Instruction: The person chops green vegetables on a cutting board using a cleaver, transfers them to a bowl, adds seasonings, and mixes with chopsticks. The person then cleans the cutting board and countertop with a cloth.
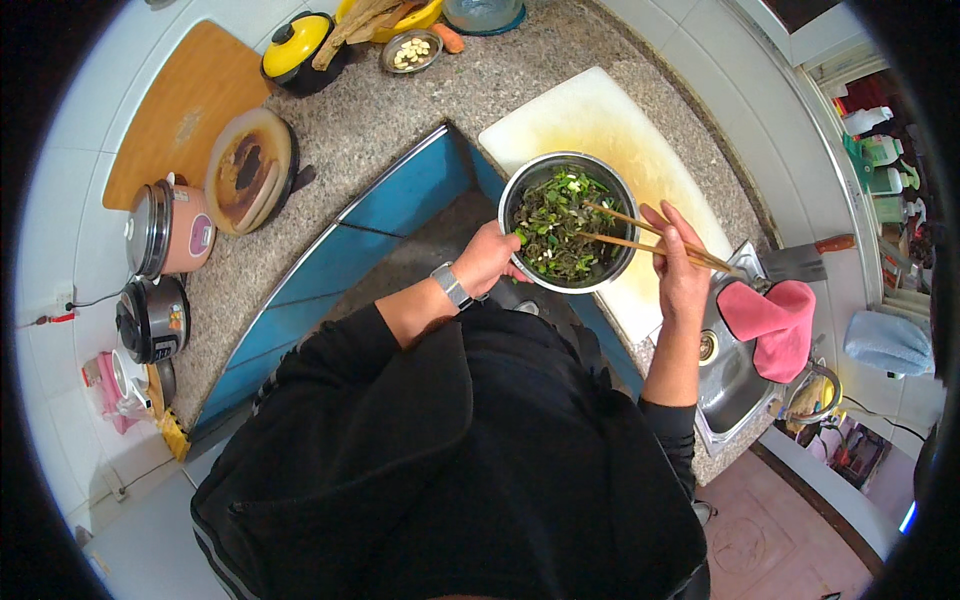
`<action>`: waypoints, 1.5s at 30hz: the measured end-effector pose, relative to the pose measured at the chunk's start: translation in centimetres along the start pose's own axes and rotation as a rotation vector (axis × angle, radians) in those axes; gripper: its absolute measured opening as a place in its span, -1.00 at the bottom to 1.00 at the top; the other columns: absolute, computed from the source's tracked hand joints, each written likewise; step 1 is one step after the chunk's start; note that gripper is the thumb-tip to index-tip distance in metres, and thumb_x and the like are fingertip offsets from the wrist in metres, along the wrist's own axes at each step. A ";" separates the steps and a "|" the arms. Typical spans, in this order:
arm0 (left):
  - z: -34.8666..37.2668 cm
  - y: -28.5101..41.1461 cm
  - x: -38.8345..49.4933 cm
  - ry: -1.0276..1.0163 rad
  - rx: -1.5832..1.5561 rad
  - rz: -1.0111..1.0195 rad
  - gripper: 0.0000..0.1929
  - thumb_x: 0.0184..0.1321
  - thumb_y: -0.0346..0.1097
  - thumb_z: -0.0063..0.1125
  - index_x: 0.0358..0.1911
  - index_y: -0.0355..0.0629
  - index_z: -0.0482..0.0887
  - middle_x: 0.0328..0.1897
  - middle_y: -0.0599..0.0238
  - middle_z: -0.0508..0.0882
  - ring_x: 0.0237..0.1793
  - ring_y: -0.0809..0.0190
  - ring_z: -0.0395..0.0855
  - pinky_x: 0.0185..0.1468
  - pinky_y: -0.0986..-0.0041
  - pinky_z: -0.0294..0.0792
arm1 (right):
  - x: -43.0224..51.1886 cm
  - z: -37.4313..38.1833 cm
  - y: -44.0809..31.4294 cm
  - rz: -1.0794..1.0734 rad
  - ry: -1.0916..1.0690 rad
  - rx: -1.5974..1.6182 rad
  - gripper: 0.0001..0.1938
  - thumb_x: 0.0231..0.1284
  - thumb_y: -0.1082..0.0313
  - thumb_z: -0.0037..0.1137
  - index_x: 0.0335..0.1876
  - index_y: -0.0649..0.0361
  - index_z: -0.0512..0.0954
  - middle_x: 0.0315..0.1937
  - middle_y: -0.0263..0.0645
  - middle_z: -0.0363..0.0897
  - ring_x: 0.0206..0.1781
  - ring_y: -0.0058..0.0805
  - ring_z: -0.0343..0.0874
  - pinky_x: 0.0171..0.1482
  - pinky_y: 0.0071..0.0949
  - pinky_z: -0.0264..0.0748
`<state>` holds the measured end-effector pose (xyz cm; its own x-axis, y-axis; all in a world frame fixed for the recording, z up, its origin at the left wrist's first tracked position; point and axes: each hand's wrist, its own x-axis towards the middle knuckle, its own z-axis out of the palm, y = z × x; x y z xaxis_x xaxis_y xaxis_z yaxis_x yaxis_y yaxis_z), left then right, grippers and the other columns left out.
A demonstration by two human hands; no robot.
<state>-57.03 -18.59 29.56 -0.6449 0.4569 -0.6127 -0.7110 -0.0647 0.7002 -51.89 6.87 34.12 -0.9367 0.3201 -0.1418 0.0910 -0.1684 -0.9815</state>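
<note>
My left hand [491,259] grips the near left side of a stainless steel bowl [510,191], the thumb over its rim. Inside the bowl is a mix of chopped green onion and dark, stringy shreds [559,221] with small white bits. A pair of wooden chopsticks [637,244] is held in my right hand [681,262], to the right of the bowl. Their tips reach into the mix, slightly apart. Under and beyond the bowl lies a stained white cutting board [600,105] on the granite counter. Whether the bowl touches the board cannot be told.
A steel sink [739,382] with a pink cloth [772,322] over its edge is at right, near a cleaver [799,261]. Peeled garlic fills a small dish [390,60] beside a carrot [448,37]. A yellow-lidded pot [296,49] and a pink cooker [184,232] stand left.
</note>
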 end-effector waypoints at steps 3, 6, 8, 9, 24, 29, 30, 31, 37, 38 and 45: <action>0.1 -0.1 0.3 0.017 -0.027 0.008 -0.69 0.22 -0.50 -0.29 0.01 -0.36 0.40 -0.32 0.03 0.64 -0.51 0.13 0.67 -0.54 0.44 0.55 | -1.1 -1.1 -0.3 0.041 0.000 -0.069 -0.66 0.28 0.30 -0.02 0.11 0.26 0.49 -0.05 -0.10 0.60 -0.60 -0.75 0.19 -0.55 -0.73 0.17; 0.2 -0.3 0.4 0.017 -0.025 0.014 -0.70 0.21 -0.49 -0.28 -0.01 -0.38 0.43 -0.33 0.03 0.64 -0.51 0.14 0.67 -0.52 0.43 0.55 | -1.2 -0.7 1.3 0.172 -0.055 -0.127 -0.64 0.29 0.27 -0.02 0.11 0.32 0.47 -0.08 -0.11 0.62 -0.58 -0.75 0.21 -0.53 -0.73 0.18; 0.3 -0.3 0.5 0.037 -0.004 0.032 -0.69 0.17 -0.49 -0.25 -0.05 -0.43 0.47 -0.35 0.03 0.66 -0.52 0.15 0.67 -0.49 0.41 0.56 | -0.7 -0.2 2.3 0.048 0.025 -0.080 -0.62 0.32 0.27 -0.05 0.14 0.33 0.43 -0.05 -0.03 0.59 -0.60 -0.76 0.15 -0.55 -0.74 0.12; 0.4 -0.3 0.5 0.046 -0.013 0.031 -0.70 0.20 -0.48 -0.26 -0.04 -0.40 0.46 -0.34 0.03 0.65 -0.51 0.15 0.67 -0.50 0.42 0.55 | -0.5 0.0 2.5 0.054 0.059 -0.064 -0.62 0.33 0.26 -0.06 0.16 0.34 0.40 -0.03 0.00 0.58 -0.61 -0.76 0.13 -0.56 -0.75 0.10; 1.6 -0.6 0.6 0.059 -0.017 0.028 -0.74 0.22 -0.48 -0.22 -0.06 -0.35 0.48 -0.34 0.06 0.66 -0.53 0.19 0.66 -0.52 0.46 0.54 | -1.6 -0.6 0.0 -0.031 -0.042 -0.258 -0.69 0.30 0.30 -0.02 0.10 0.19 0.52 -0.04 -0.29 0.62 -0.41 -0.74 0.41 -0.44 -0.72 0.30; 1.6 -0.7 0.9 0.038 -0.059 0.039 -0.73 0.23 -0.47 -0.24 -0.05 -0.35 0.47 -0.32 0.07 0.66 -0.51 0.19 0.67 -0.51 0.46 0.54 | -1.5 -3.0 -0.9 -0.038 -0.008 -0.269 -0.69 0.30 0.33 -0.02 0.10 0.19 0.51 -0.04 -0.28 0.62 -0.42 -0.74 0.41 -0.45 -0.73 0.29; 1.7 -0.8 0.9 0.054 -0.045 0.033 -0.73 0.23 -0.47 -0.24 -0.05 -0.36 0.47 -0.31 0.06 0.66 -0.50 0.18 0.67 -0.50 0.46 0.54 | -1.5 -2.9 -0.6 -0.020 0.001 -0.283 -0.70 0.30 0.33 -0.01 0.10 0.19 0.52 -0.05 -0.27 0.62 -0.41 -0.74 0.41 -0.44 -0.73 0.29; 1.8 -0.8 0.8 0.049 -0.057 0.040 -0.72 0.20 -0.48 -0.23 -0.05 -0.37 0.47 -0.31 0.06 0.66 -0.50 0.18 0.67 -0.49 0.46 0.55 | -1.4 -2.7 -0.3 0.019 0.026 -0.295 -0.70 0.30 0.33 -0.01 0.10 0.19 0.52 -0.05 -0.27 0.63 -0.40 -0.73 0.42 -0.44 -0.73 0.30; 2.1 -1.0 0.4 0.085 -0.070 0.066 -0.69 0.15 -0.48 -0.22 -0.05 -0.42 0.46 -0.31 0.04 0.67 -0.50 0.15 0.68 -0.48 0.48 0.54 | -0.9 -1.8 0.2 -0.144 0.007 -0.148 -0.69 0.30 0.30 -0.02 0.08 0.25 0.51 -0.06 -0.17 0.62 -0.50 -0.74 0.30 -0.45 -0.72 0.28; 2.0 -1.1 0.4 0.075 -0.078 0.067 -0.69 0.15 -0.48 -0.23 -0.04 -0.43 0.45 -0.31 0.03 0.67 -0.49 0.15 0.68 -0.48 0.48 0.54 | -0.8 -2.0 0.0 -0.168 0.004 -0.129 -0.69 0.30 0.30 -0.02 0.08 0.26 0.50 -0.05 -0.16 0.61 -0.51 -0.74 0.28 -0.46 -0.72 0.27; 0.1 -1.5 0.8 0.118 -0.159 0.069 -0.67 0.13 -0.50 -0.24 -0.02 -0.46 0.42 -0.26 -0.03 0.65 -0.45 0.09 0.70 -0.39 0.41 0.60 | 0.9 -3.0 1.7 -0.039 0.022 0.132 -0.66 0.31 0.31 -0.04 0.13 0.29 0.45 0.03 0.05 0.52 -0.51 -0.72 0.26 -0.46 -0.74 0.21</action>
<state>-56.45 -18.08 28.10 -0.7151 0.3397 -0.6109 -0.6935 -0.2353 0.6809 -51.56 9.73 31.98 -0.9308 0.3491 -0.1082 0.0081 -0.2762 -0.9611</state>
